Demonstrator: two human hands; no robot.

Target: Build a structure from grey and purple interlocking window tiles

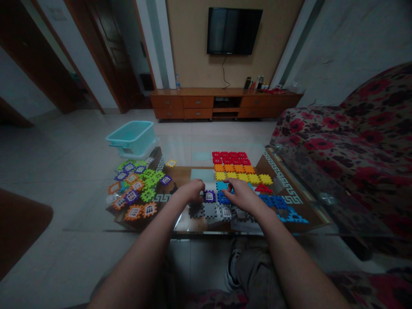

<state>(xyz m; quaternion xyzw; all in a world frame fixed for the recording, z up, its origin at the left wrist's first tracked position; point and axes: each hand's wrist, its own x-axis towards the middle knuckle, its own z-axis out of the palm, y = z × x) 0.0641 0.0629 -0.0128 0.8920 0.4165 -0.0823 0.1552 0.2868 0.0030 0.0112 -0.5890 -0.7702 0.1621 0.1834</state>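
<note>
My left hand (194, 190) is over the glass table with its fingers curled in. Just right of it lies a purple window tile (210, 196), and whatever the fingers may hold is hidden. My right hand (240, 193) hovers over or touches the blue interlocking tiles (223, 197), thumb and index finger apart, nothing visible between them. Below both hands runs a row of grey and black tiles (210, 210). Beyond them lie rows of yellow tiles (244, 177), orange tiles (234, 168) and red tiles (230, 158). More blue tiles (292, 215) sit to the right.
A loose pile of green tiles (148, 184), orange and purple window tiles covers the left of the glass table (183, 225). Past it stands a turquoise plastic tub (137, 143). A flowered sofa (322, 137) is at the right, a wooden TV cabinet (198, 103) at the back.
</note>
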